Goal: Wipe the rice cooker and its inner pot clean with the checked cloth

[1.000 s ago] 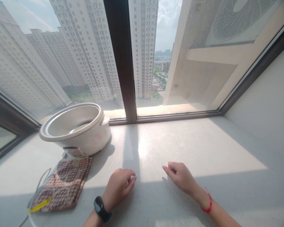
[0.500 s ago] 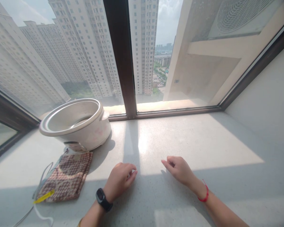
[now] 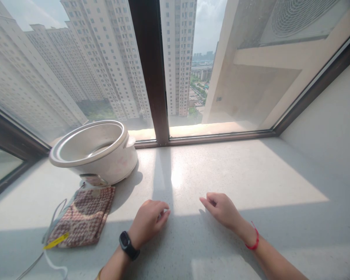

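Note:
My left hand rests on the white windowsill, its fingers loosely curled and the thumb tip close to the index finger, with nothing between them. A black watch is on that wrist. To the right, apart from it, my right hand lies with fingers curled into a loose fist, holding nothing I can see. It wears a red string bracelet. Nearest to my left hand is a folded brown patterned cloth. Behind the cloth stands a white electric cooking pot, lidless.
A pale cord with a yellow tag runs by the cloth's left edge. Brown window frames and glass close off the back of the sill. A white wall stands at the right. Sunlight and shadow cross the sill.
The whole view has shifted very slightly. Both hands keep their place and shape on the sill.

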Tool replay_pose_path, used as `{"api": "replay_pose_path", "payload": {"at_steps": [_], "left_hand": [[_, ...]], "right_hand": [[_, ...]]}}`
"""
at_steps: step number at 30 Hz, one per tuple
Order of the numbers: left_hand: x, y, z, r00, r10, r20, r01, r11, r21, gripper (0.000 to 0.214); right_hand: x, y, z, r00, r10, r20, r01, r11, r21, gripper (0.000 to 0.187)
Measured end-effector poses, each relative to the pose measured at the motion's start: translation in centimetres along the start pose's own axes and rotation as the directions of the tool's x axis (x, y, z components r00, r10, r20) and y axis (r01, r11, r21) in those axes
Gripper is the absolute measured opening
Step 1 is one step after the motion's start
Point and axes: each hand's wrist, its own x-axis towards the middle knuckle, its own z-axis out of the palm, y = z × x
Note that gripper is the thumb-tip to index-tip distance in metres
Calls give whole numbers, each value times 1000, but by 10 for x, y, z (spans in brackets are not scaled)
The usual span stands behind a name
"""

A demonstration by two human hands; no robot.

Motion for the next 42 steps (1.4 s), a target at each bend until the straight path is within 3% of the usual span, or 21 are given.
{"api": "replay_pose_path", "payload": {"at_steps": [18, 23, 29, 35, 42], "left_hand": [[0, -2, 2, 1000, 9, -2, -10, 1000, -5, 15], [0, -3, 3, 1000, 10, 4, -10, 1000, 0, 15], [0, -3, 2, 1000, 19, -6, -19, 1000, 0, 16], [-1, -3, 2, 999, 27, -19, -28, 1000, -12, 15], [0, -2, 1, 994, 74, -75, -74, 997, -5, 16]], "right_hand": [[0, -5, -1, 988, 48, 148, -33, 994, -105, 44], [0, -5, -1, 994, 10, 111, -2, 997, -78, 47], [0, -3, 0, 989, 19, 150, -4, 995, -101, 45], [-1, -3, 0, 996, -21, 86, 28, 996, -84, 48], [0, -6, -1, 984, 22, 179, 7, 988, -157, 44]]}}
